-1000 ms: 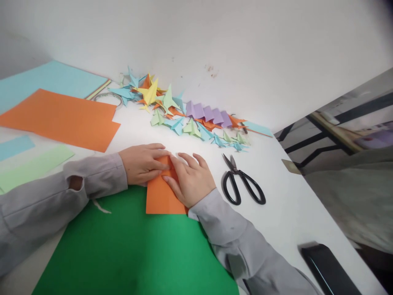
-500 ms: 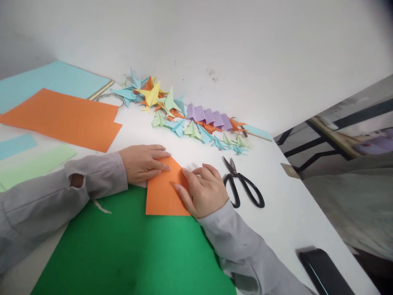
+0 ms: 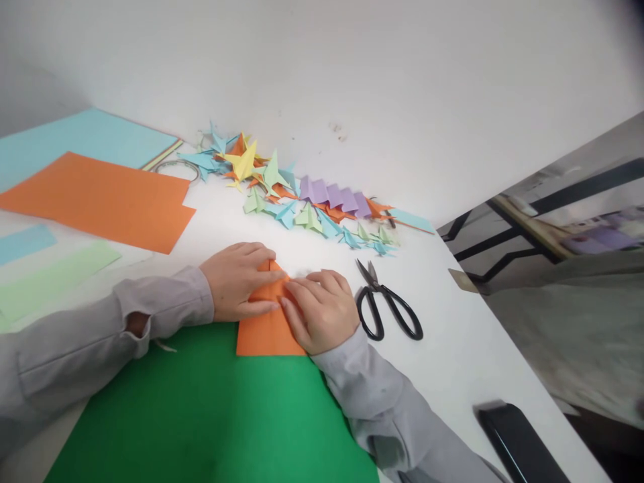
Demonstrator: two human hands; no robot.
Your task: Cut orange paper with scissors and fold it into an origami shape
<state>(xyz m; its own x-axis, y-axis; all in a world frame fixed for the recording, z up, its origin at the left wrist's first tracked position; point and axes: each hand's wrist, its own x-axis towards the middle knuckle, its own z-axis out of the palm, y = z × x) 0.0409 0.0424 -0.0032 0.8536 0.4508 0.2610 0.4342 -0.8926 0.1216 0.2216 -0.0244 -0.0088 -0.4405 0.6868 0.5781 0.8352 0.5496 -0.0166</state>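
Observation:
A small orange sheet of paper lies before me, its top folded to a slanting edge with a crease down the middle. Across its upper left part rests my left hand, fingers stretched out and apart. My right hand has thumb and fingers closed on the slanted right edge of the paper. Beneath it spreads a large green sheet. To the right of my right hand lie black-handled scissors, blades slightly parted.
Folded paper birds and a purple pleated piece line the wall. At left are a cut orange sheet, blue sheets, a pale green strip and a tape roll. A black phone-like object lies lower right.
The orange paper's right side has been folded inward at the top, making a steeper slant. My left thumb has come down onto the sheet, and my right fingers have moved left.

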